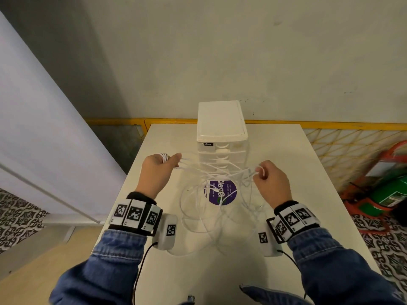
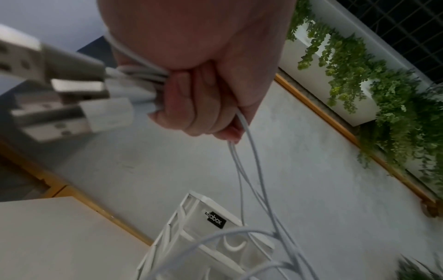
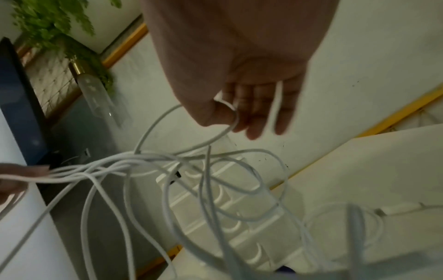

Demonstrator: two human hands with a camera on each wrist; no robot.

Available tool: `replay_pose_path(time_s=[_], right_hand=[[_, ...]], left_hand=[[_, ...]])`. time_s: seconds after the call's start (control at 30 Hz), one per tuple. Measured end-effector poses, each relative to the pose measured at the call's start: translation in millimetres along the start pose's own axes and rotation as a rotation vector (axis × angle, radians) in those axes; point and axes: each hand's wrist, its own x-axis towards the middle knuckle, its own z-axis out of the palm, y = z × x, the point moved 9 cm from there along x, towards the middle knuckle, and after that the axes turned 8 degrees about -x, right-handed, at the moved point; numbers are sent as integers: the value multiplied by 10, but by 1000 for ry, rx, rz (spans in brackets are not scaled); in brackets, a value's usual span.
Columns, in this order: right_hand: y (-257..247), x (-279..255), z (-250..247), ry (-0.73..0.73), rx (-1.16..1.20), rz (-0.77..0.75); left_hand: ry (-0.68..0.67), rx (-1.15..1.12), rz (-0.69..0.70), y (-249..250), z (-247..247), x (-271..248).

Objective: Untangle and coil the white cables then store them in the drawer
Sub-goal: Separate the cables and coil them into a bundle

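Note:
Several tangled white cables (image 1: 211, 186) stretch between my two hands above the table, with loose loops (image 1: 198, 216) lying on it. My left hand (image 1: 158, 170) grips a bunch of strands in a fist (image 2: 191, 94); USB plugs (image 2: 72, 91) stick out beside it. My right hand (image 1: 268, 181) holds one cable loop (image 3: 225, 121) hooked between thumb and fingers, the other fingers loosely extended. The white drawer unit (image 1: 221, 133) stands behind the cables, its drawers (image 3: 230, 208) closed.
The white table (image 1: 286, 172) carries a purple round sticker (image 1: 222, 192) under the cables. A yellow-framed mesh fence (image 1: 343, 142) runs behind it. A green and red object (image 1: 387, 190) sits on the floor at right. A pale panel (image 1: 44, 128) leans at left.

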Motion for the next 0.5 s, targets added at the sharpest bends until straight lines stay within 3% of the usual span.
replay_pose_path(time_s=[0.13,0.23,0.3,0.4,0.5], right_hand=[[-405,-99,59,-137,157,-296],[-605,-224,368,-475,215,-274],[-652,-290,517,-567,192,-235],[-567,-160,343,-330,74,-224],[-52,46,-94,17,309,108]], left_hand=[[-93,71,24,47,180,-37],[-159,73,19,20,386,-133],[-192,65,17,22,476,-181],[-102,65,33,47,297,-116],[50,20,-7,-77,-85,11]])
